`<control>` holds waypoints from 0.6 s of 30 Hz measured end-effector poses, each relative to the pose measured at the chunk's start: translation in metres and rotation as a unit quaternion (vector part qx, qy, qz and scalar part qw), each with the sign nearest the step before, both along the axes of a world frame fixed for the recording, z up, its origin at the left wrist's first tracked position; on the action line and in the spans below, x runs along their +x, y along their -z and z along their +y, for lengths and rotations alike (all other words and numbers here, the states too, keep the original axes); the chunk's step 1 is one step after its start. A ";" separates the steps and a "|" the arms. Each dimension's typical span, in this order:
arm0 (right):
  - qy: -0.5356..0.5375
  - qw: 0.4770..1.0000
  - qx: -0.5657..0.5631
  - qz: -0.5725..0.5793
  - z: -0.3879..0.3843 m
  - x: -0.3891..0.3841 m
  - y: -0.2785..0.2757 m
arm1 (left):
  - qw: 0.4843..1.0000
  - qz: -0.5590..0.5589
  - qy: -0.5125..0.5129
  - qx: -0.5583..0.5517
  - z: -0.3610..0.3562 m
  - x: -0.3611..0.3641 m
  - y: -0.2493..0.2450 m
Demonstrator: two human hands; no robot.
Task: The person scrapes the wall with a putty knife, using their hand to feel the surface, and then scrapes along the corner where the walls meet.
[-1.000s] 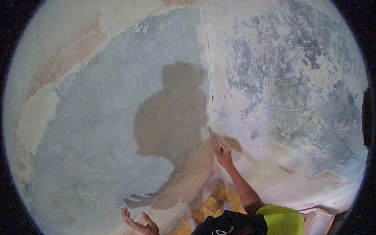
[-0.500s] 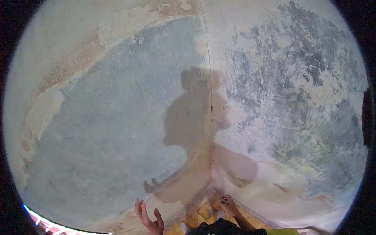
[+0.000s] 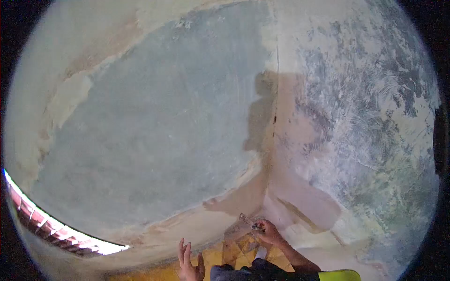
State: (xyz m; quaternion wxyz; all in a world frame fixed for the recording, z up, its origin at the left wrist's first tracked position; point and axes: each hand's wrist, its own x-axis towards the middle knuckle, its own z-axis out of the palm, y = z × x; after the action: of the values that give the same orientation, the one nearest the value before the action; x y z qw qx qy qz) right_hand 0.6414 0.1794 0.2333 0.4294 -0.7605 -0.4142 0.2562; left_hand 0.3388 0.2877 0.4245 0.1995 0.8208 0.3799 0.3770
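Note:
My left hand [image 3: 190,264] is raised at the bottom of the view with its fingers apart and holds nothing. My right hand [image 3: 266,231] is closed around the dark handle of a small flat tool [image 3: 243,220], perhaps a scraper. Its thin, greyish blade points up and left, near the foot of the wall corner; blur hides its exact shape. Beyond the hands stand two plastered walls: the left wall [image 3: 154,126] has a large smooth grey patch, and the right wall [image 3: 370,122] is streaked white and dark grey.
A cracked vertical corner line [image 3: 275,119] joins the walls, with my shadow across it. Below lies a yellow-brown floor [image 3: 213,250], where my shoe [image 3: 261,253] shows. At lower left is a bright opening with a reddish slatted structure [image 3: 51,229]. A yellow-green sleeve [image 3: 340,275] shows at lower right.
The view has turned left and tilted down, showing more floor and the bright opening. My right hand has moved slightly up and left, and the tool's blade now shows. My left hand stays open.

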 end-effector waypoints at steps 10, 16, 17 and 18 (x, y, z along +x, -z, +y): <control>0.079 0.995 -0.032 0.043 -0.039 -0.071 -0.008 | 1.000 0.003 -0.026 -0.015 -0.008 -0.052 -0.017; 0.170 0.970 0.085 0.151 -0.049 -0.126 -0.080 | 0.999 -0.007 0.034 0.021 0.003 -0.110 0.005; 0.175 0.974 0.116 0.080 -0.050 -0.130 -0.078 | 0.999 -0.011 0.034 0.032 -0.001 -0.115 0.003; 0.179 0.973 0.148 0.008 -0.052 -0.130 -0.074 | 0.999 -0.009 0.031 0.043 -0.006 -0.117 0.001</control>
State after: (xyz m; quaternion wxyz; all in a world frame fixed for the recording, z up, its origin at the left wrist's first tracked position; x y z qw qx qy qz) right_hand 0.5117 0.1272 0.3077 0.5791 -0.7483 -0.3016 0.1172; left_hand 0.2219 0.2815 0.4237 0.1789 0.8365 0.3360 0.3942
